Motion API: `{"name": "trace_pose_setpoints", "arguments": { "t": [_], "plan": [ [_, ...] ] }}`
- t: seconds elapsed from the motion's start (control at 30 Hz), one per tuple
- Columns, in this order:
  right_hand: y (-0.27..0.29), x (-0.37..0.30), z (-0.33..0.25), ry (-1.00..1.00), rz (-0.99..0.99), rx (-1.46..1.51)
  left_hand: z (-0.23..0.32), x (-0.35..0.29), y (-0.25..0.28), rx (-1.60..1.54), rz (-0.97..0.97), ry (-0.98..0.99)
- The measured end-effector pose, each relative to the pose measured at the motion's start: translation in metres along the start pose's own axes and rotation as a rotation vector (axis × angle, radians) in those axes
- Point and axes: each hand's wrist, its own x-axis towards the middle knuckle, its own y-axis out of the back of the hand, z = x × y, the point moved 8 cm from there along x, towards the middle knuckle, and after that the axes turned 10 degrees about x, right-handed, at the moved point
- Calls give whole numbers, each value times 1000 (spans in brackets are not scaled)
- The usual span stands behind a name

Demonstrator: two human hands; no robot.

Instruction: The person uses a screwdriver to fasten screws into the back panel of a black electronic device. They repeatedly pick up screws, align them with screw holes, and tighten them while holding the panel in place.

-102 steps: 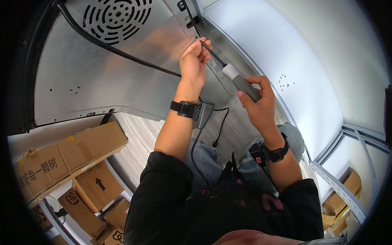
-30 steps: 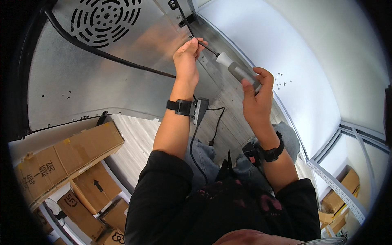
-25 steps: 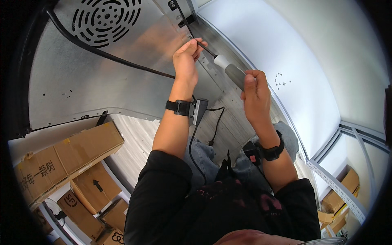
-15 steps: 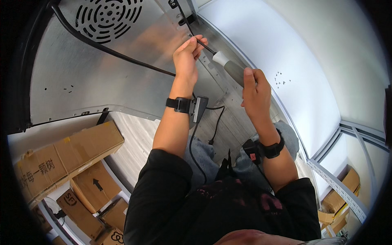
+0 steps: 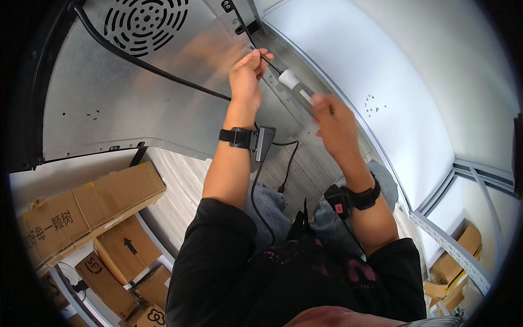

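A screwdriver with a white and grey handle slants up and left, its thin dark shaft reaching toward the edge of a large silver metal panel. My right hand is closed around the handle, slightly smeared by motion. Near the shaft's tip, my left hand pinches the shaft between thumb and fingers, close against the panel's edge. The tip itself is hidden by those fingers. A black cable runs across the panel and passes behind my left wrist. Round vent slots pierce the panel's upper part.
Several small screws lie on a white surface at the right. Cardboard boxes are stacked at lower left, and another box sits at lower right by a metal frame. A cable with a plug hangs over the wooden floor.
My right hand has shifted slightly left and rotated on the handle, showing a pale stripe on it. My left hand and the screwdriver have moved a little left.
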Motion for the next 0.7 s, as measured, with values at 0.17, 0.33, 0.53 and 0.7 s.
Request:
{"name": "trace_pose_setpoints", "arguments": {
  "t": [0.17,0.33,0.53,0.7],
  "plan": [
    [-2,-8,-11,254,173,20,-2,4,0,45,18,-9],
    [-24,1,20,-355,-207,662,-1,0,2,33,-12,11],
    [-22,-3,14,-393,-223,600,1,0,4,49,6,-2],
    [-22,-5,15,-402,-244,641,1,-1,3,52,19,0]
  ]
}}
